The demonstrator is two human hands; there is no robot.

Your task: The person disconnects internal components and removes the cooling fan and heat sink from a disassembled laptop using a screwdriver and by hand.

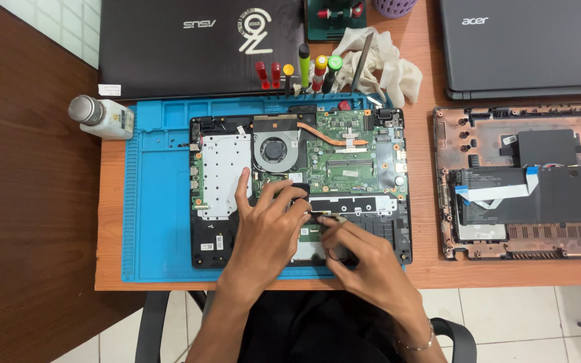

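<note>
An opened laptop [384, 168] lies bottom-up on a blue repair mat [159, 202], its green board, round fan [275, 149] and copper heat pipe exposed. My left hand [267, 225] rests on the lower middle of the laptop, index finger stretched toward the board, other fingers curled around a small black part just below the fan. My right hand [358, 252] sits beside it at the laptop's front edge, fingers pinched on a small dark piece next to the left fingertips. What exactly the fingers hold is hidden.
Several screwdrivers [304, 70] with coloured handles and a white cloth [388, 64] lie behind the mat. Closed black laptops sit at the back left [196, 47] and back right [526, 47]. Another opened laptop base [526, 181] lies right. A small bottle [102, 116] lies left of the mat.
</note>
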